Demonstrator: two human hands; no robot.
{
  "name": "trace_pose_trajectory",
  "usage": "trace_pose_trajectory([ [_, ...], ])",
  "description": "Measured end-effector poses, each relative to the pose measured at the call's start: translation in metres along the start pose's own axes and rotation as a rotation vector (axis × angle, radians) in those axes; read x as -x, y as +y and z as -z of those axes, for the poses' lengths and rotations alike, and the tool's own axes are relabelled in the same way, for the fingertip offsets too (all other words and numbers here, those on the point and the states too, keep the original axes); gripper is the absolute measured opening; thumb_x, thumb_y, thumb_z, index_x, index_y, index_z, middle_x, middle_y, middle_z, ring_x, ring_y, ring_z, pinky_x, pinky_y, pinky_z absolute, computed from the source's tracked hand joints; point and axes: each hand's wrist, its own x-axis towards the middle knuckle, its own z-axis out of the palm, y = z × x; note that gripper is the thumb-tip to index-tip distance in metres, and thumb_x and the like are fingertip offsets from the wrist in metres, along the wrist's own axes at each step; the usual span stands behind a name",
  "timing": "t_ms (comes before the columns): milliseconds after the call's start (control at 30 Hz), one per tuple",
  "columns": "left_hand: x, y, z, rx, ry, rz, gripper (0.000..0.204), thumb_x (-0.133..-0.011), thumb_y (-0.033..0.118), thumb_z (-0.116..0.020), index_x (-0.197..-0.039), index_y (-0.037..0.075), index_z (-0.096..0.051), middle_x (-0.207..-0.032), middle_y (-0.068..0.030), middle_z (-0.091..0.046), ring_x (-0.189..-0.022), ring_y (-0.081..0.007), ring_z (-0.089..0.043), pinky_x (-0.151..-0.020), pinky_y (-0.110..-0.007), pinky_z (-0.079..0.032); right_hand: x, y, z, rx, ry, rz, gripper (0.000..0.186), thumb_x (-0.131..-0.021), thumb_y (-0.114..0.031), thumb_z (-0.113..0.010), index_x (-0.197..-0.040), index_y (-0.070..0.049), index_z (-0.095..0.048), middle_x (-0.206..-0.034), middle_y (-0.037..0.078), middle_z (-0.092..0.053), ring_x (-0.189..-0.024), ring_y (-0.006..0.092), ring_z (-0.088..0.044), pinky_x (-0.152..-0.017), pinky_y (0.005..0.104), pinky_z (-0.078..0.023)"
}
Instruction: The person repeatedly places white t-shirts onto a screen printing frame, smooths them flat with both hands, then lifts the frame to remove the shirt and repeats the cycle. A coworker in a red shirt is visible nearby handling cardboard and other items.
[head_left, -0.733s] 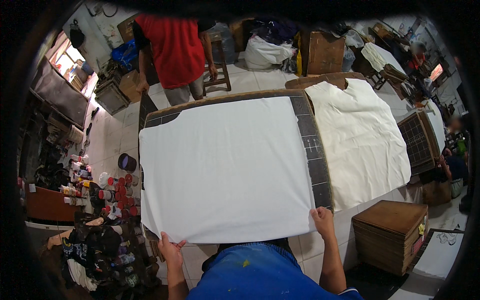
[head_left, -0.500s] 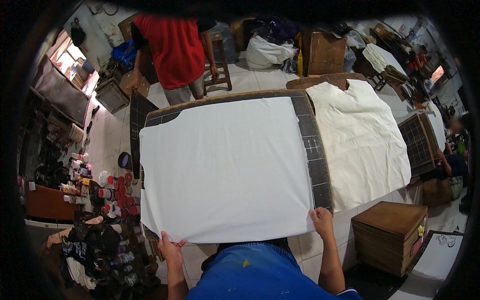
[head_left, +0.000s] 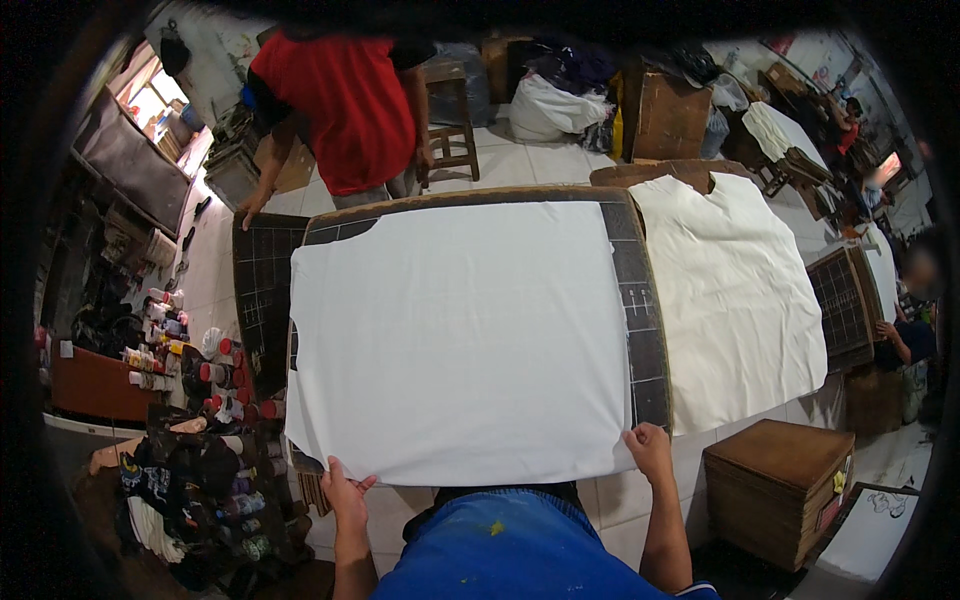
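A white fabric panel (head_left: 460, 330) is spread over a dark board with white grid lines (head_left: 640, 320). A curved cut-out shows at its far left corner. At the near left edge of the cloth, my left hand (head_left: 347, 497) grips the hem, its thumb pointing to the right. My right hand (head_left: 650, 452) pinches the near right corner, fingers closed on the cloth. Slight creases run inward from both held places.
To the right, a cream fabric piece (head_left: 735, 300) covers another board. Stacked brown boards (head_left: 775, 480) stand at the lower right. A person in a red shirt (head_left: 355, 110) stands beyond, holding a dark gridded board (head_left: 265, 300). Bottles and jars (head_left: 225, 370) crowd the left.
The person in red has leaned left, and the gridded board there has swung outward, showing more of its face. Both my hands keep hold of the white fabric; my right hand is slightly lower.
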Motion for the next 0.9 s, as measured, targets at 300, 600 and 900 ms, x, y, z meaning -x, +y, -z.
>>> trace_pose_trajectory([
  [300,0.006,0.006,-0.005,-0.122,-0.057,-0.016,0.044,-0.108,0.037,-0.058,-0.129,-0.001,-0.057,-0.114,-0.0129,-0.07,-0.09,-0.0235,-0.074,-0.058,-0.034,-0.064,-0.002,0.009,0.006,-0.163,-0.056,-0.101,0.03,-0.093,-0.018,-0.077,-0.075,0.003,-0.064,-0.06,0.001,-0.053,-0.06,0.0078,-0.045,-0.053,0.0319,-0.037],
  [600,0.009,0.0,-0.004,-0.076,-0.043,-0.042,0.044,-0.109,0.036,-0.055,-0.127,-0.005,-0.057,-0.112,-0.015,-0.071,-0.087,-0.0246,-0.074,-0.058,-0.034,-0.065,-0.003,0.017,0.006,-0.238,-0.079,-0.118,0.029,-0.097,-0.018,-0.073,-0.075,-0.003,-0.061,-0.061,-0.005,-0.048,-0.051,0.0048,-0.042,-0.044,0.028,-0.032],
  [900,0.014,-0.001,-0.009,-0.129,0.038,-0.047,0.039,-0.11,0.029,-0.051,-0.121,-0.007,-0.057,-0.105,-0.0164,-0.069,-0.079,-0.0245,-0.072,-0.054,-0.034,-0.064,-0.002,0.011,0.008,-0.268,-0.067,-0.154,0.031,-0.096,-0.018,-0.074,-0.073,-0.004,-0.06,-0.062,-0.006,-0.048,-0.053,0.004,-0.041,-0.045,0.0282,-0.031],
])
